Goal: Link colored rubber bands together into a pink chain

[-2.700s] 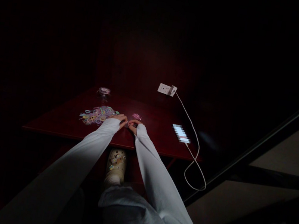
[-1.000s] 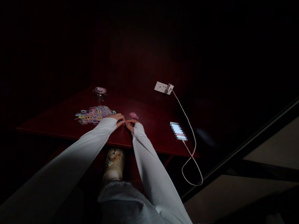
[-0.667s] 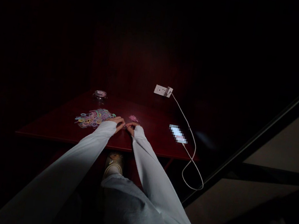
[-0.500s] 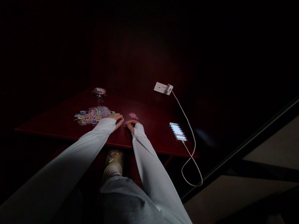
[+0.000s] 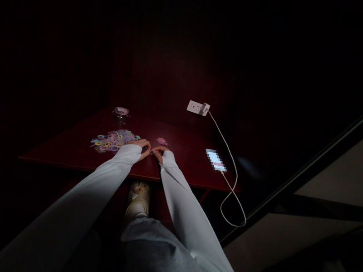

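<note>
My left hand and my right hand meet above the dark red table, fingertips pinched and nearly touching. Whatever lies between the fingers is too small and dim to make out. Just left of my left hand spreads a pile of pastel elastic hair ties. Beyond my right hand sits a little heap of pink bands, their exact kind unclear. Farther back on the left stands a clear round container with a lid.
On the table's right lies a lit phone, its white cable looping past the table edge up to a charger in the wall socket. A clog-clad foot is below the front edge.
The fingertips of my two hands have come slightly closer together. The piles, container and phone stay where they were.
</note>
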{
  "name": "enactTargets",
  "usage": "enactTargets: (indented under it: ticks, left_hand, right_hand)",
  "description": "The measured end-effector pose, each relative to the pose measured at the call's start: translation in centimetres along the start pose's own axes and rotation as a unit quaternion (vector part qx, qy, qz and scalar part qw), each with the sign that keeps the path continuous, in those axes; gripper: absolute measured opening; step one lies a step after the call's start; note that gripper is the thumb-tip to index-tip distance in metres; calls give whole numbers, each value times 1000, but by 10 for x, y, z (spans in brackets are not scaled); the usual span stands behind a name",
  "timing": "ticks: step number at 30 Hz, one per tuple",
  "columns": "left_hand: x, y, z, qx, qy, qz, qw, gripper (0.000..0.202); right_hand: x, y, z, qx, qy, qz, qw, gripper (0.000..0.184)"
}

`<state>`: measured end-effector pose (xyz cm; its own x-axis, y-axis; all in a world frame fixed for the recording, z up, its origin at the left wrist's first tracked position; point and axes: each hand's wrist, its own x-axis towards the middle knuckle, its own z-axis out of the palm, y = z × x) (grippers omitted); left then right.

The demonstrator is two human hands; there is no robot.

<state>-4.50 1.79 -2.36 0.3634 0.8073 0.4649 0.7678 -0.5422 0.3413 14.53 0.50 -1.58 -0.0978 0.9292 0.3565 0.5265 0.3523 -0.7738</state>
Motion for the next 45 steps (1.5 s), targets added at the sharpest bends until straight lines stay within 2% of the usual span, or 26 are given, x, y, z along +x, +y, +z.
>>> enactTargets:
  ticks: [9,18,24,33,40,45]
  left_hand:
    - [0,4,-3,-3,-5,-10,1000,15]
    - [0,4,-5,-12,-5,-18,1000,18]
    - [0,1,0,-7,8,-12,1000,22]
    - [3,-5,3,-4,-4,-11,1000,26]
    - [3,-8,6,6,20,-11,1000,23]
    - [5,-11,8,-6,22,8,1000,20]
  right_hand:
    - [2,4,0,-11,3,-34,999,8]
    - [-1,-3,-1,30,7,7,999,10]
    - [-1,-10,-2,54,8,47,997,15]
    - [-4,-11,-3,59,-1,42,997,12]
    - [-2,-8,-2,48,-5,53,997,7]
    - [1,0,2,50,-8,48,998,12]
